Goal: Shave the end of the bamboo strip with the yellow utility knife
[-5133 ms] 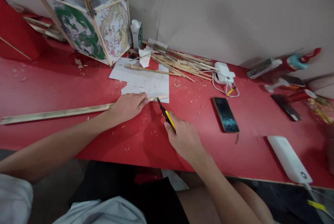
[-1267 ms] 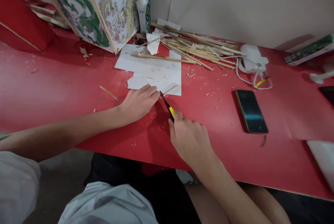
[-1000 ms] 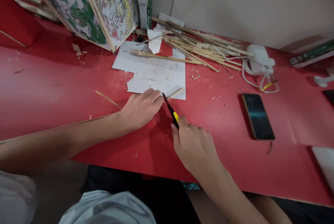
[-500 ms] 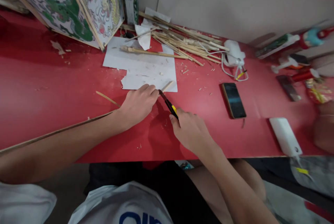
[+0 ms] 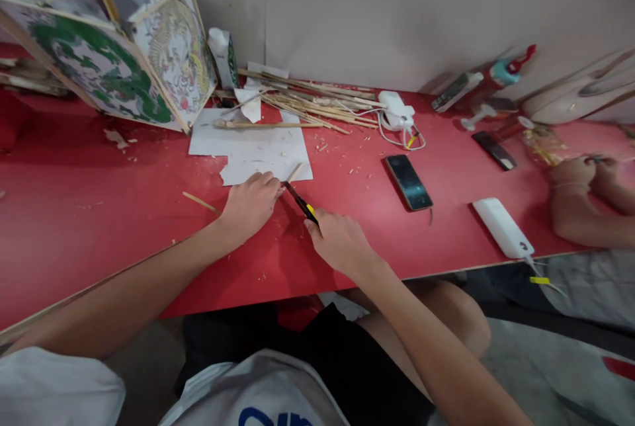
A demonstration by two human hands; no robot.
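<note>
We press our left hand (image 5: 251,204) down on a thin bamboo strip (image 5: 294,171), its grip pinching the strip flat against the red table (image 5: 74,174) so it cannot slide, the free tip lying on the white paper (image 5: 258,148). Our right hand (image 5: 335,241) has its grip closed around a yellow-and-black utility knife (image 5: 300,202), blade angled to the strip just beside the paper's near edge. A smartphone (image 5: 409,182) lies well right of the paper.
</note>
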